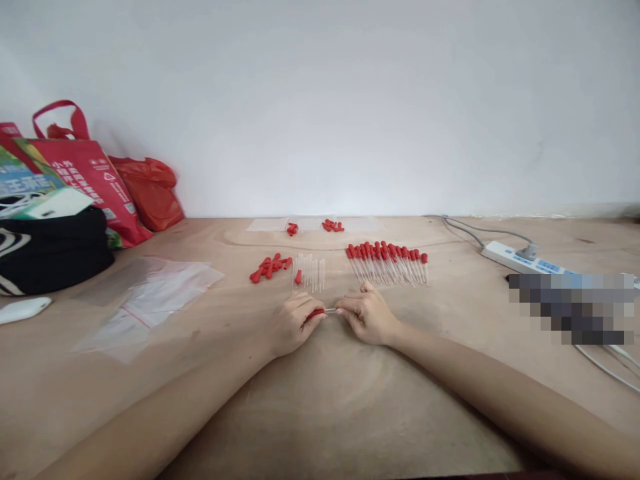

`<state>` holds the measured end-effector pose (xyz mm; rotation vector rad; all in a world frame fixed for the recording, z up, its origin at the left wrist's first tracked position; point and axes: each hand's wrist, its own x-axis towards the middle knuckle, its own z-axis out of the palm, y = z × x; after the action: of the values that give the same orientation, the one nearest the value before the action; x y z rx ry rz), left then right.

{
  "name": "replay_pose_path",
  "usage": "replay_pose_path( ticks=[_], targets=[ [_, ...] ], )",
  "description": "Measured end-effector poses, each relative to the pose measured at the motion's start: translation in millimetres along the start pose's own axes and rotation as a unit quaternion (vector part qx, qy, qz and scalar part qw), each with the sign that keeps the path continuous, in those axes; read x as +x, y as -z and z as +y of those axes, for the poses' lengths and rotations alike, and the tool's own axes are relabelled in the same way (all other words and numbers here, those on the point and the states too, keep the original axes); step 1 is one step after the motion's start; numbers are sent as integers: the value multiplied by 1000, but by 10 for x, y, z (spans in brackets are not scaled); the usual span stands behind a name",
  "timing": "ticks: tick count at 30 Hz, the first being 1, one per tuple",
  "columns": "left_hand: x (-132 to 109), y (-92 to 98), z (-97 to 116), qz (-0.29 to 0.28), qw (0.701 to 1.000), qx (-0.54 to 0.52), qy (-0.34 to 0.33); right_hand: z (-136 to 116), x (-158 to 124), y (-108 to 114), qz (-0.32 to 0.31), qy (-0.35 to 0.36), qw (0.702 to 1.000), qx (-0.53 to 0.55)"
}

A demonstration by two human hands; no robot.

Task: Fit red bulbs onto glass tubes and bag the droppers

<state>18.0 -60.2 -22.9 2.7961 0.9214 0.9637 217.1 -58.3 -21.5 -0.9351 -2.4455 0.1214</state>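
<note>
Low over the table, my left hand [296, 323] is closed around a red rubber bulb [315, 313]. My right hand [369, 315] pinches a clear dropper tube [330, 311], which lies in line with the bulb between the two hands. Whether the tube's end sits inside the bulb I cannot tell. Just beyond my left hand are several bare clear tubes [314, 272] and a pile of loose red bulbs [269, 268], with a single bulb [298, 277] on the tubes. A row of droppers with red bulbs [387, 261] lies beyond my right hand.
Clear plastic bags [155, 300] lie at left. Against the wall are more red bulbs [333, 225] on clear plastic [265, 225]. A red shopping bag [95, 173], a black bag [55, 250] and a white object [25, 309] occupy the left; a power strip [505, 255] with cables is right.
</note>
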Motion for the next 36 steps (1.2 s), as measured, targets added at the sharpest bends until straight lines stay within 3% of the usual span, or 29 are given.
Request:
replay_pose_path(
  ticks=[8, 16, 18, 21, 24, 26, 31, 36],
  targets=[
    [24, 1, -19, -11, 1000, -13, -6, -54, 34, 4, -28, -46, 998, 28],
    [91, 116, -110, 21, 1000, -4, 2, -124, 97, 137, -8, 6, 994, -107],
    [83, 146, -141, 33, 999, 17, 30, -89, 100, 158, -7, -8, 994, -111],
    [55, 175, -225, 60, 988, 82, 114, 70, 126, 187, 44, -124, 989, -71],
    [25, 175, -326, 66, 972, 130, 185, 307, 200, 216, 112, -296, 948, -45],
    [13, 167, -368, 61, 963, 148, 215, 450, 269, 218, 120, -373, 918, -61],
    [20, 151, -391, 32, 956, 155, 245, 627, 438, 145, 102, -442, 885, -106],
    [73, 114, -441, 60, 948, 182, 256, 664, 521, 71, 89, -456, 875, -132]
  ],
)
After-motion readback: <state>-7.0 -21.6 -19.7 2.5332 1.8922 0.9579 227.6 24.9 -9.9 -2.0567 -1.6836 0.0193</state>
